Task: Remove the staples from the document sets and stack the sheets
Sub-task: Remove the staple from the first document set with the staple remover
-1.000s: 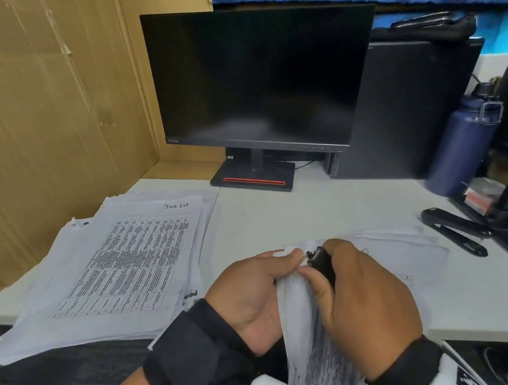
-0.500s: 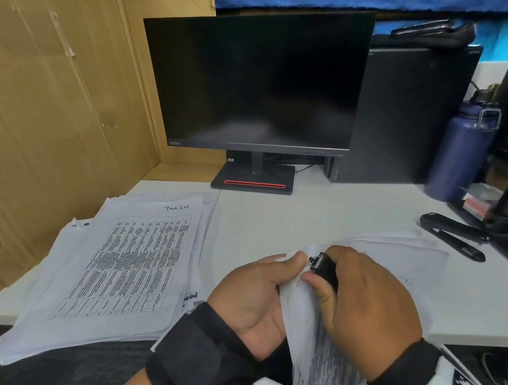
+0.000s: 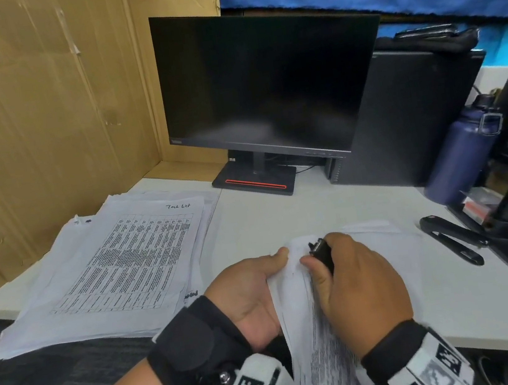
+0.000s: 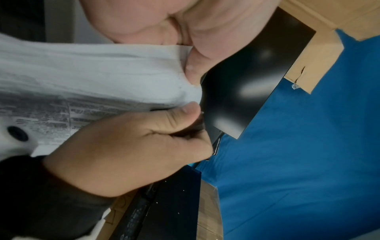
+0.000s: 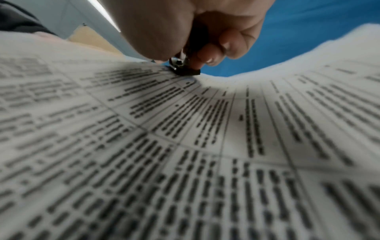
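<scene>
Gripping the top corner of one stapled document set [image 3: 295,284], your left hand [image 3: 247,294] pinches the paper between thumb and fingers, raised above the near edge of the table [image 3: 282,217]. Your right hand [image 3: 356,282], just beside it, is curled round a small black staple remover [image 3: 319,251] whose tip touches that corner. Left of your left hand lies one loose stack of sheets [image 3: 119,263]; its top page carries handwriting, seemingly "Task List". One black stapler [image 3: 452,239] lies right of your right hand.
</scene>
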`<state>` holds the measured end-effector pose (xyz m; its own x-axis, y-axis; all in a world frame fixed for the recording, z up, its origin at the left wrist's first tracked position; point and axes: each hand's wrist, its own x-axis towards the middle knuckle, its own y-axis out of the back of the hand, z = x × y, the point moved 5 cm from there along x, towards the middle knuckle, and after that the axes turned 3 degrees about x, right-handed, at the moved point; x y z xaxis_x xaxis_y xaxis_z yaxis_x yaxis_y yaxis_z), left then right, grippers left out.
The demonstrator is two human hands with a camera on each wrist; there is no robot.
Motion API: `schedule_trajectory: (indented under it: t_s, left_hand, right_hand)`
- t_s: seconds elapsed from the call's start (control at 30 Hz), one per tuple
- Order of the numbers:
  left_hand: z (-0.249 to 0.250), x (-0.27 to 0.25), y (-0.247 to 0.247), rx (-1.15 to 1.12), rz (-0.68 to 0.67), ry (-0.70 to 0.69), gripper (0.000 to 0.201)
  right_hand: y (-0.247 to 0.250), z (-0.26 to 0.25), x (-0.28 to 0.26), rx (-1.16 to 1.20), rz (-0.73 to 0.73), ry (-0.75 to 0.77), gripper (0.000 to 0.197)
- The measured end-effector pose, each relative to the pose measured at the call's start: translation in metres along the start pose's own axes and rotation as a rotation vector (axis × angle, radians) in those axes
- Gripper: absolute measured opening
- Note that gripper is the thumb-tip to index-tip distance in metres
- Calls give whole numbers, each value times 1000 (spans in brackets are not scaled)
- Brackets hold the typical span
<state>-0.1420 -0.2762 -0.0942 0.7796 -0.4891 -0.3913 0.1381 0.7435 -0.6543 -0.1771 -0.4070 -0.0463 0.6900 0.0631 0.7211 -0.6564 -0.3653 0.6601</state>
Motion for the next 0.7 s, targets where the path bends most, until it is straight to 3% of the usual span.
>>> schedule_trajectory:
  t_s: [0.13,0.27,0.43,0.53,0.7]
  left_hand:
    - [4,2,10,71,48,34,46]
    - [10,6,25,118,131,4,38]
    - [29,8,31,190,143,-141,43]
    - [42,11,34,224,168,-251,61]
    - [62,9,37,270,165,-359,72]
  right_hand:
    - [-7,20,4,27,-193,-118,33]
    - [2,49,0,7,-283,-241,24]
    - [15,109,-2,6,-308,-504,29]
    - [11,149,-10,-39,-452,-671,28]
    - [-1,187,-26,-140,-610,-725,27]
